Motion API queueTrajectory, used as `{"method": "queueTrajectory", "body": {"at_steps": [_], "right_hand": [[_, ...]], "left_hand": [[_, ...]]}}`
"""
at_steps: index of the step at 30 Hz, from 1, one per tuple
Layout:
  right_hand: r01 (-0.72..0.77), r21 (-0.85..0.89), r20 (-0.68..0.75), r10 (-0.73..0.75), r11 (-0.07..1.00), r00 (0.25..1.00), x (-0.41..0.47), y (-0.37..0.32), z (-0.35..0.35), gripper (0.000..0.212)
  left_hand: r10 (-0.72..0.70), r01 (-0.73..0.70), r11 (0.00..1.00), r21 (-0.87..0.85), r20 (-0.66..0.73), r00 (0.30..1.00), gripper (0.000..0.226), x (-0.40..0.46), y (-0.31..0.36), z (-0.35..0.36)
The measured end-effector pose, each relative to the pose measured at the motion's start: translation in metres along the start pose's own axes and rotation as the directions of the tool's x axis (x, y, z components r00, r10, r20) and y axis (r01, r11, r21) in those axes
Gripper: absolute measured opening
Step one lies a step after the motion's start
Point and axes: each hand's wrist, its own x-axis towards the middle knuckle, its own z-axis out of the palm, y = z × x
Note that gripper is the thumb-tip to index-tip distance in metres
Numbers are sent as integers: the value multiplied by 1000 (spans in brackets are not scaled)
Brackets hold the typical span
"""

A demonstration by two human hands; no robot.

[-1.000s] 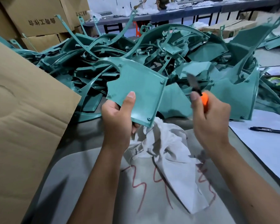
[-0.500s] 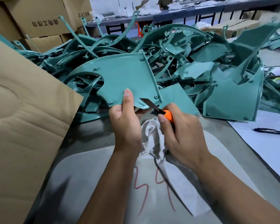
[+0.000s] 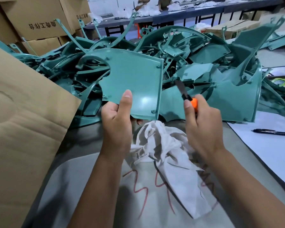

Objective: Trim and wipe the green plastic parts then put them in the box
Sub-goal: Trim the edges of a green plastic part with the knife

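Two hands show, the left hand (image 3: 116, 127) holding one green plastic part (image 3: 135, 84) and the right hand (image 3: 202, 127) one orange-handled knife (image 3: 187, 96), with one white cloth (image 3: 168, 160) near, one black pen (image 3: 273, 132) at right, and a far pile of green parts (image 3: 204, 63) too tangled to count.

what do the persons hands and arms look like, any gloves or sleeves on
Both are bare: no gloves on the left hand or the right hand, and no sleeves on the forearms as far as the view reaches. No watch, ring or wristband shows. The fingernails are short and unpainted.
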Motion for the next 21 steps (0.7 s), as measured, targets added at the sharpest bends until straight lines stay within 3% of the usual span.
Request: {"method": "queueTrajectory", "body": {"at_steps": [2,5,7,9,14,16,18,21], "right_hand": [[57,78,-10,-57,995,998,3,6,-6,31],[200,168,62,-213,965,975,2,4,-8,25],[224,162,101,-242,961,965,1,3,-5,25],[194,128,76,-205,973,976,1,5,-5,26],[-13,19,-34,13,1000,999,11,23,-13,36],[-16,48,-42,18,999,999,14,28,-16,39],[24,109,-33,-20,994,999,14,27,-17,39],[65,171,28,-71,983,997,11,21,-13,27]], "left_hand": [[-30,27,998,48,55,998,69,0,-1,-6],[-97,93,994,51,102,990,65,-2,-1,-11],[-139,132,990,48,182,973,39,-1,-1,-16],[-204,192,979,71,264,943,30,0,2,-24],[-341,313,940,136,410,846,32,1,13,-44],[-363,312,932,186,433,825,39,2,10,-49],[-348,307,937,164,428,834,25,2,3,-50],[-321,299,947,116,295,900,15,4,-9,-47]]}}
